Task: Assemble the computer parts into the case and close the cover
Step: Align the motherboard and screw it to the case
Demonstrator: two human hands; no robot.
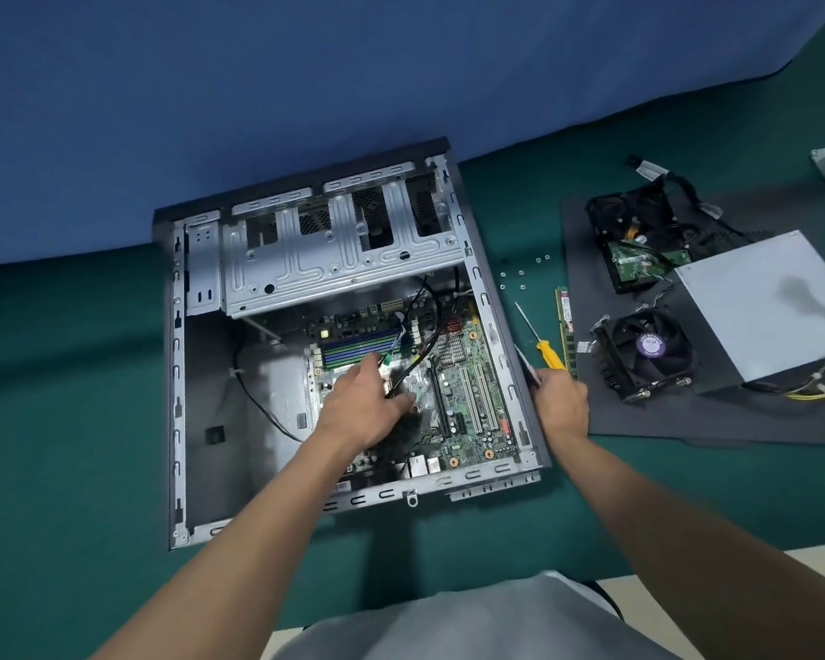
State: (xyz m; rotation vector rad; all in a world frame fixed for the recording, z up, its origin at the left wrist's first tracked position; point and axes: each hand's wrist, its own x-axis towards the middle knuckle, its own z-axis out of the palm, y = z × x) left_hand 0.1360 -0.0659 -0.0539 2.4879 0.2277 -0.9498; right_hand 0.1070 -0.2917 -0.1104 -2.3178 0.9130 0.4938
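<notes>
The open computer case (177, 373) lies flat on the green table, with the motherboard (467, 373) fitted in its right half. My left hand (363, 407) reaches into the case over the processor area, its thumb and fingers curled round a black cable (432, 335) that runs up toward the drive cage (334, 259). My right hand (560, 402) sits at the case's right wall and grips a slim dark tool (527, 366). The case cover is not in view.
A yellow-handled screwdriver (549, 352), a memory stick (564, 321) and several loose screws (520, 274) lie right of the case. On a black mat (687, 421) sit the cooler fan (651, 354), the grey power supply (763, 307) and a hard drive (634, 264).
</notes>
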